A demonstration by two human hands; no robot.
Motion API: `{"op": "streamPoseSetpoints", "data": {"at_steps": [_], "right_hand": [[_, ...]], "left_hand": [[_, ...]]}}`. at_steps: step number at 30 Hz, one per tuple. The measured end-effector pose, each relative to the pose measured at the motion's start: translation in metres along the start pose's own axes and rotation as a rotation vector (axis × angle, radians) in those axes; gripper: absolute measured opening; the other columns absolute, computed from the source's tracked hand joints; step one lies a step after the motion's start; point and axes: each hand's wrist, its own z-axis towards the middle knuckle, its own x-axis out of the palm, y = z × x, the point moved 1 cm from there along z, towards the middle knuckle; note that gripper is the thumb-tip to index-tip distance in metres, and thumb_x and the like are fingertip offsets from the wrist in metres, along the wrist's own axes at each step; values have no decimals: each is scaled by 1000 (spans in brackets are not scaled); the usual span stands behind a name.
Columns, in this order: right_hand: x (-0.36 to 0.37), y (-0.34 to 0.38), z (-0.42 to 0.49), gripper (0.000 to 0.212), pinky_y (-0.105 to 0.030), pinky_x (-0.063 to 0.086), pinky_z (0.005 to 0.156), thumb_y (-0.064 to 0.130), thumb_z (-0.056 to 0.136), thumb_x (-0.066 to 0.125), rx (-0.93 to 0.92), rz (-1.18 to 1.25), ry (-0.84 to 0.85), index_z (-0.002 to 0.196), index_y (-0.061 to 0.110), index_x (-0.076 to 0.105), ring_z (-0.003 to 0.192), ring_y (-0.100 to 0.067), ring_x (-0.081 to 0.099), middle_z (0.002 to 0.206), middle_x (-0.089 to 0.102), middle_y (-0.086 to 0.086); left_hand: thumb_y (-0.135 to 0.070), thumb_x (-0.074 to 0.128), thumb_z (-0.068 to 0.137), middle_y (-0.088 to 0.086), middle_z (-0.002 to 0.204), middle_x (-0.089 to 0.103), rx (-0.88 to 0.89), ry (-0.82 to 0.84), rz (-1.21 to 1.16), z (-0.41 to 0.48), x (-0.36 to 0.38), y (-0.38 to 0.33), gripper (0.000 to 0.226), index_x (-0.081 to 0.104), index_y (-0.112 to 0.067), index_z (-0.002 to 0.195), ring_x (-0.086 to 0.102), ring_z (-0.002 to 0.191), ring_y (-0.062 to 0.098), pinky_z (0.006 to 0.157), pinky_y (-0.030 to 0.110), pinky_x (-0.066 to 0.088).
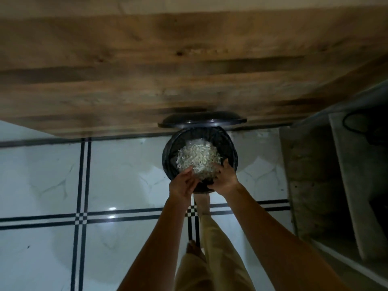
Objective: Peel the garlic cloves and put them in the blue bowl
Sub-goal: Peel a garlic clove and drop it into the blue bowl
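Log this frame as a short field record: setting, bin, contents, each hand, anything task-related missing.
setting: tiled floor beside a wooden panel
bin: black bin, lid raised
contents: pale garlic skins piled inside
left hand: over the near rim, fingers relaxed, holding nothing visible
right hand: over the near rim; grip unclear
missing: no blue bowl or cloves in view

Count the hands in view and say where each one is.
2. The left hand is at the near-left rim of the black bin, fingers over the garlic peels. The right hand is at the near-right rim. None seem hidden.
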Motion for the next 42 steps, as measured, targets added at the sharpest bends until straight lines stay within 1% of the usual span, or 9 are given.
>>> {"op": "streamPoseSetpoints", "data": {"at_steps": [6, 9, 14, 16, 19, 24, 35, 40, 42], "right_hand": [[-37, -5, -75, 21, -42, 32, 101, 19, 98, 38, -92, 122, -23, 102, 11, 57, 106, -26, 53, 129, 50, -8], [-44, -14, -129, 23, -43, 32, 103, 18, 99, 34, -107, 112, 87, 113, 8, 49, 105, -27, 49, 133, 48, -11], [-70, 12, -244, 18, -40, 46, 85, 20, 97, 43, -245, 153, 180, 91, 11, 58, 87, -23, 57, 111, 58, -6], [-94, 30, -287, 20, -40, 44, 88, 23, 98, 39, -329, 193, 185, 97, 13, 57, 96, -23, 56, 118, 55, -5], [-147, 56, -347, 29, -39, 38, 95, 24, 101, 32, -454, 270, 128, 119, 12, 51, 117, -23, 50, 123, 53, -3], [-283, 73, -448, 21, -29, 43, 69, 24, 98, 39, -673, 425, 17, 90, 18, 58, 83, -13, 56, 94, 62, 3], [-659, -35, -629, 21, -20, 39, 61, 19, 96, 40, -994, 747, -530, 82, 20, 56, 71, -8, 53, 101, 60, -1], [-748, -74, -649, 13, -14, 46, 68, 5, 91, 52, -1122, 475, -1150, 98, 5, 63, 82, -12, 59, 97, 65, -10], [-759, -82, -645, 20, -20, 51, 78, 8, 91, 53, -1120, 249, -1310, 109, 10, 62, 92, -10, 61, 106, 65, -3]], "left_hand": [[-2, 46, 95, 9, 103, 59, -27, 1, 113, -76, -15, 14, 30, 50, 4, 124, 58, 85, 15, 87, 29, 47], [0, 48, 95, 16, 116, 56, -8, 43, 101, -125, 1, 7, 22, 55, 6, 114, 57, 104, 25, 87, 32, 46], [-5, 55, 92, 1, 79, 66, 127, 201, 369, -230, 60, -1, 19, 62, -8, 109, 60, 75, 12, 58, 21, 53], [-7, 54, 93, -2, 72, 66, 151, 287, 468, -271, 93, 12, 10, 62, -12, 96, 59, 72, 10, 61, 21, 50], [-9, 51, 94, -4, 68, 65, 162, 432, 647, -326, 145, 55, 14, 60, -15, 86, 58, 68, 8, 64, 21, 47], [-12, 47, 96, -9, 57, 66, 118, 697, 922, -411, 219, 191, 18, 60, -16, 84, 62, 57, 4, 60, 19, 47], [-5, 46, 94, -6, 52, 66, -173, 1156, 1450, -583, 224, 627, 18, 58, -14, 85, 62, 47, 3, 49, 17, 49], [10, 52, 86, 2, 61, 65, 278, 1335, 1714, -606, 215, 709, 20, 67, 0, 95, 56, 50, 8, 43, 14, 43], [4, 55, 85, 6, 81, 69, 504, 1444, 1806, -602, 222, 713, 23, 71, -13, 90, 58, 62, 10, 52, 17, 46]]}}
